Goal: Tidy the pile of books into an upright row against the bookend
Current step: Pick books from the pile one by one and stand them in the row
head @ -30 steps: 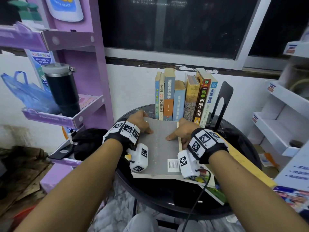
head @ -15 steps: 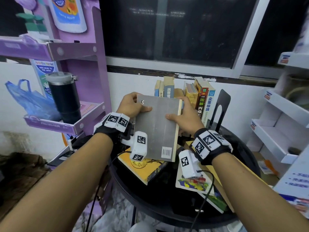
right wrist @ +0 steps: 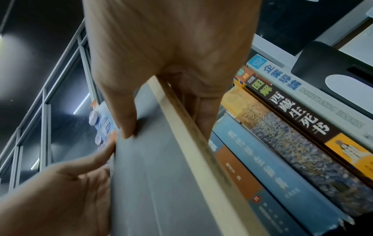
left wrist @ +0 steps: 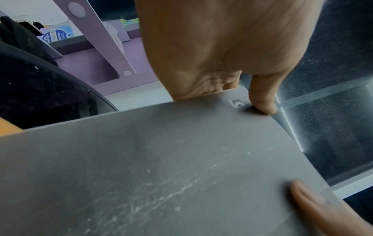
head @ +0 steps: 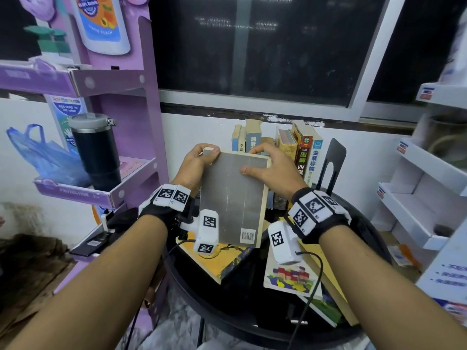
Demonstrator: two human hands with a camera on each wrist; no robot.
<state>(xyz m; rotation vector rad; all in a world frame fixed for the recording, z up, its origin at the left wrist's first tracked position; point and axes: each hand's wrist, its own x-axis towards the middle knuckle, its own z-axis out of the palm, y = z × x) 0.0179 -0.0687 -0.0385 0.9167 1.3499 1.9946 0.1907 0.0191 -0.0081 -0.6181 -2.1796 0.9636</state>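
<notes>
I hold a grey-covered book (head: 232, 198) up in the air, tilted, barcode at its lower corner, in front of the upright row of books (head: 300, 150). My left hand (head: 199, 157) grips its top left corner, thumb on the cover (left wrist: 181, 159). My right hand (head: 265, 165) grips the top right edge, thumb on the cover and fingers behind the page edge (right wrist: 187, 127). The row (right wrist: 282, 143) stands against the black bookend (head: 331, 162) at the back of the round black table (head: 252, 324). A yellow book (head: 222, 258) and a colourful picture book (head: 290, 279) lie flat on the table.
A purple display shelf (head: 121, 188) stands at the left with a black tumbler (head: 94, 150) and a blue plastic bag (head: 40, 157). White shelving (head: 417, 198) is at the right. A dark window (head: 252, 46) is behind the row. Wrist camera cables hang over the table.
The grey book lay flat on the pile a second ago; both hands have lifted it and raised it towards upright in front of the row. The yellow book beneath it now shows.
</notes>
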